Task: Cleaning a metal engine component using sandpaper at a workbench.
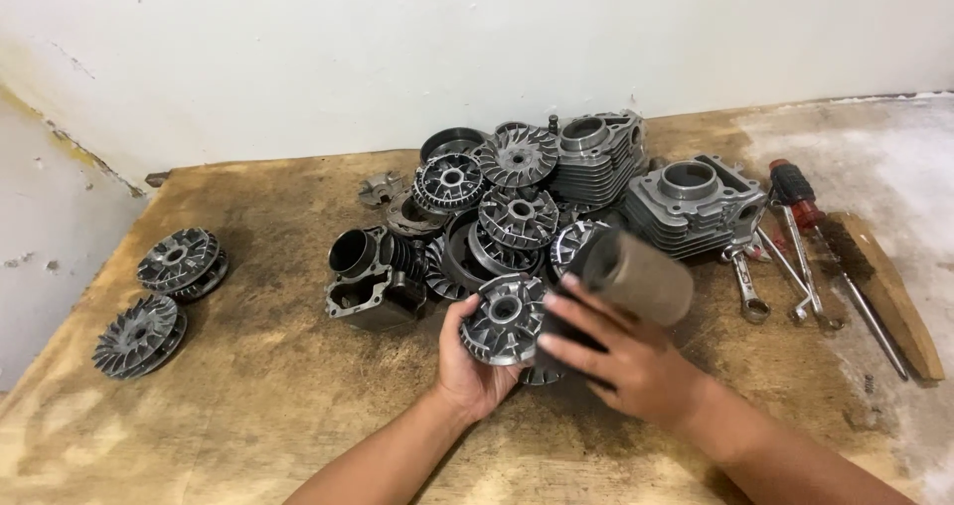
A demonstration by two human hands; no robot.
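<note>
Left hand point(475, 361) cupping a finned pulley point(505, 318) by its rim just over the bench point(258, 386), right hand point(626, 361) fingers wrapped round a blurry sleeve point(641, 276); probably heavy, stiff cast metal, greasy, so best gripped by edges.

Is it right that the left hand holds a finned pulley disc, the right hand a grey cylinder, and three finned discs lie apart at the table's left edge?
Not quite. The head view shows two finned discs set apart, not three. The left hand does hold a finned pulley disc, the right hand a grey cylinder.
</note>
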